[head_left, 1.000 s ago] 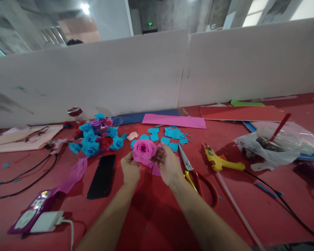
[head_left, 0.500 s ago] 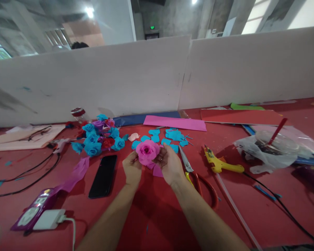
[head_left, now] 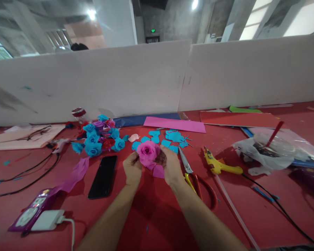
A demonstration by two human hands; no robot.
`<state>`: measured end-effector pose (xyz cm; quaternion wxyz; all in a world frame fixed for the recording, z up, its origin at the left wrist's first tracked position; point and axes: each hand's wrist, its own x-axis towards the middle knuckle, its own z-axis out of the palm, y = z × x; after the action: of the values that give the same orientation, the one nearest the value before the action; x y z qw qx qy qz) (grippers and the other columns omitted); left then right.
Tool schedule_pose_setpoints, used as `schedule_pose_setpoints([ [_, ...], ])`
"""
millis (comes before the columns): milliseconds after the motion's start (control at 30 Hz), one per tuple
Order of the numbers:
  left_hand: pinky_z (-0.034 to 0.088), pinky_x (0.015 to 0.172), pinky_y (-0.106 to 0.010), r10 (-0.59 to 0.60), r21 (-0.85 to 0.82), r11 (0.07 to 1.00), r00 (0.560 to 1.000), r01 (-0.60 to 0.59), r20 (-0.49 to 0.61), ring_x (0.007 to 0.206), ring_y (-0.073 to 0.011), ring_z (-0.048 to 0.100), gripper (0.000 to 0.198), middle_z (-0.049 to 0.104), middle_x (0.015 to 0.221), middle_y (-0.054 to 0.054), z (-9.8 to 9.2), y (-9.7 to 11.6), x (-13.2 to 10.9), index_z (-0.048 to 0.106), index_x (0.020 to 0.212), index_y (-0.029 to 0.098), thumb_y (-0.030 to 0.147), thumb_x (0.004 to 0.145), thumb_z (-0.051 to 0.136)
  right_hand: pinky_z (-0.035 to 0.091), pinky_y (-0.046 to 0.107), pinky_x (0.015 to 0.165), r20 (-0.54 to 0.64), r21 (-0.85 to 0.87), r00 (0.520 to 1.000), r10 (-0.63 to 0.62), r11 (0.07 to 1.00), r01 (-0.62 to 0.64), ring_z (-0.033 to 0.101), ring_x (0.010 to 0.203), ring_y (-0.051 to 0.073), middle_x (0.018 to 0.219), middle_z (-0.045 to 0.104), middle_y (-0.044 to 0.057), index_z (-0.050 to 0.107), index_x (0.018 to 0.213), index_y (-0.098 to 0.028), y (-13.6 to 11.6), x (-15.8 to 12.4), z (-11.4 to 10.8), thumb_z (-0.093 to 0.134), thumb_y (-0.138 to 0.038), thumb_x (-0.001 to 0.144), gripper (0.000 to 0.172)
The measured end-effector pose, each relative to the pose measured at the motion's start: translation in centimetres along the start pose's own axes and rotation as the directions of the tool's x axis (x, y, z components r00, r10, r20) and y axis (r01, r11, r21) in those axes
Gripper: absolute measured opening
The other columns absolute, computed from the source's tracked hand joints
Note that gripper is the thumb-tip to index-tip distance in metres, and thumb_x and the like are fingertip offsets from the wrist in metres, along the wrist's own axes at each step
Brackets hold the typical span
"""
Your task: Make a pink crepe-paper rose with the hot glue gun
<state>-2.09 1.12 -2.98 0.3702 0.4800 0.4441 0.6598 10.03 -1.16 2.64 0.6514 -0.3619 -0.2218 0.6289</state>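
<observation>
While the pink paper rose (head_left: 147,152) stayed just above the red bench (head_left: 153,214), grasped on either side by my left hand (head_left: 132,169) and right hand (head_left: 171,167), I saw the right had closed tighter on its petals, cut blue petals (head_left: 174,135) and scissors (head_left: 191,177) nearby, a white partition (head_left: 136,80) behind.

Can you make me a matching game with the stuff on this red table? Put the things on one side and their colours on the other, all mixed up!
Things:
1. rose
2. phone
3. glue gun
4. cut petals

Colours:
A. yellow
B. blue
C. pink
D. black

Pairs: 1-C, 2-D, 3-A, 4-B.
</observation>
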Motion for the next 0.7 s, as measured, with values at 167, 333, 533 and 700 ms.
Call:
schedule_pose_setpoints([
  [167,0.046,0.066,-0.026,-0.064,-0.054,0.996,0.998,0.064,-0.004,0.064,-0.014,0.054,0.015,0.065,0.067,0.0,0.3,0.4,-0.3,0.072,0.076,0.015,0.019,0.063,0.066,0.047,0.025,0.056,-0.013,-0.066,0.998,-0.06,0.996,0.059,0.05,0.05,0.011,0.053,0.055,-0.004,0.061,0.059,-0.018,0.4,0.2,-0.1,0.069,-0.034,0.065,0.019],
  [333,0.041,0.055,-0.022,-0.178,-0.121,0.979,0.98,0.166,-0.092,0.051,-0.009,0.047,0.008,0.057,0.052,0.003,0.9,1.6,0.0,0.066,0.058,0.014,0.019,0.06,0.07,0.045,0.025,0.053,-0.108,-0.123,0.989,-0.097,0.989,0.083,0.052,0.05,0.012,0.056,0.056,-0.003,0.058,0.061,-0.019,-0.2,0.4,-0.3,0.062,-0.033,0.066,0.016],
  [533,0.035,0.047,-0.018,-0.419,-0.34,0.86,0.907,0.381,-0.041,0.047,-0.0037,0.042,0.02,0.063,0.062,0.0,0.4,2.5,1.6,0.068,0.067,0.012,0.022,0.053,0.079,0.037,0.024,0.049,0.105,-0.791,0.994,-0.006,0.605,0.087,0.048,0.047,0.011,0.049,0.049,-0.003,0.048,0.053,-0.02,-0.9,1.5,-2.1,0.045,-0.03,0.074,0.024],
  [700,0.033,0.044,-0.014,-0.528,-0.43,0.734,0.84,0.525,0.125,0.047,-0.0026,0.045,0.021,0.061,0.062,0.0,-0.2,2.5,2.1,0.064,0.068,0.012,0.022,0.056,0.078,0.033,0.025,0.055,0.26,-0.887,0.965,0.027,0.402,0.228,0.045,0.052,0.012,0.049,0.05,-0.003,0.053,0.049,-0.018,-0.8,2.2,-3.0,0.058,-0.018,0.064,0.016],
])
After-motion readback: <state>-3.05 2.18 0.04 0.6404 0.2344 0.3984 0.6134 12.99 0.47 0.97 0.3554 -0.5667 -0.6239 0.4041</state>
